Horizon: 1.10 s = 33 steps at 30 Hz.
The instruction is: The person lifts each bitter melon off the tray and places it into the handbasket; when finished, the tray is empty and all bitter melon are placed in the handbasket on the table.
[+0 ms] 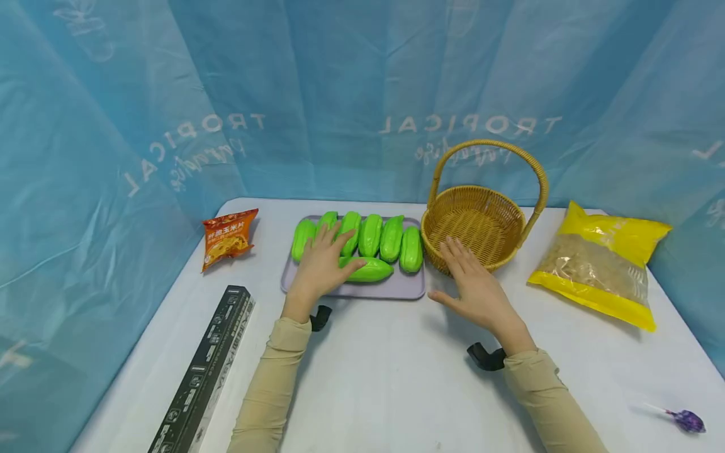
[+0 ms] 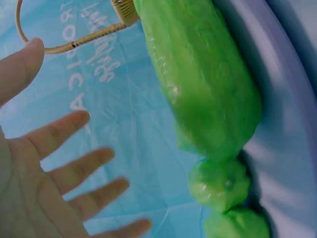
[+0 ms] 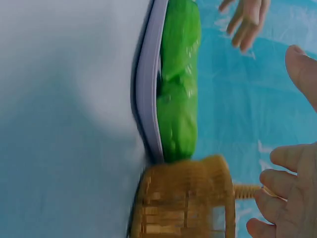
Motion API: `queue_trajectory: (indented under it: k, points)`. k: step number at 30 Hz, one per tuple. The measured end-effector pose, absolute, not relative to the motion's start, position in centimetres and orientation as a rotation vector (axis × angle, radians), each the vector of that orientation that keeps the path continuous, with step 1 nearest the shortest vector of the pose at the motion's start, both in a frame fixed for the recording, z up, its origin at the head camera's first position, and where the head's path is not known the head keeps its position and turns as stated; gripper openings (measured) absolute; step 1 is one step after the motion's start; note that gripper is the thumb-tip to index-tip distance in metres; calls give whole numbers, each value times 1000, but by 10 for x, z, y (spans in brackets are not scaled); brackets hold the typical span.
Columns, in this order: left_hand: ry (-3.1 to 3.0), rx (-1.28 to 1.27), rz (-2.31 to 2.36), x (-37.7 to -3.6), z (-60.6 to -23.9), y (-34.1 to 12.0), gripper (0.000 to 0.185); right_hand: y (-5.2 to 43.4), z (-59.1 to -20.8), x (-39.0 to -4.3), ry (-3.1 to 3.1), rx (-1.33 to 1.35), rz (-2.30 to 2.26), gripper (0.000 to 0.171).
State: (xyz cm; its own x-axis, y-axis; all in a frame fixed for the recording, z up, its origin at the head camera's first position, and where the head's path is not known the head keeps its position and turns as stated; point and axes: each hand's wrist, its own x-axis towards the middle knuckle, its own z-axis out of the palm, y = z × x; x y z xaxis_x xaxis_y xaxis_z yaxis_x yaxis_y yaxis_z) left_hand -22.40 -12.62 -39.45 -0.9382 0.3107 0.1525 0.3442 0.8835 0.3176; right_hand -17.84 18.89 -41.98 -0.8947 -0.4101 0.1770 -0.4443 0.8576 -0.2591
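Glossy green gourds (image 1: 370, 235) — ridged — beside woven wicker basket (image 1: 474, 226).

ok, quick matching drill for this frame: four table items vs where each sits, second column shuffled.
Items:
1 basket
2 snack bag
3 black box
4 yellow bag

Places:
A near left table edge
B far right
C far left, beyond the box
D just right of the tray

Pairs: 1-D, 2-C, 3-A, 4-B
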Motion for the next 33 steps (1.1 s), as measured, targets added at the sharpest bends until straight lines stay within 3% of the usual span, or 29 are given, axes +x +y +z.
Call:
queue_trajectory:
  k: [6,17,33]
  points:
    - [-2964,-647,-624,-231,-403,-121,60,170,-427,-180,-2895,740,451,96]
    - [-2990,-741,-526,-237,-418,-112,48,176,-440,-183,-2879,690,325,90]
    - [-2985,-729,-412,-236,-422,-112,51,179,-445,-183,-2813,701,409,55]
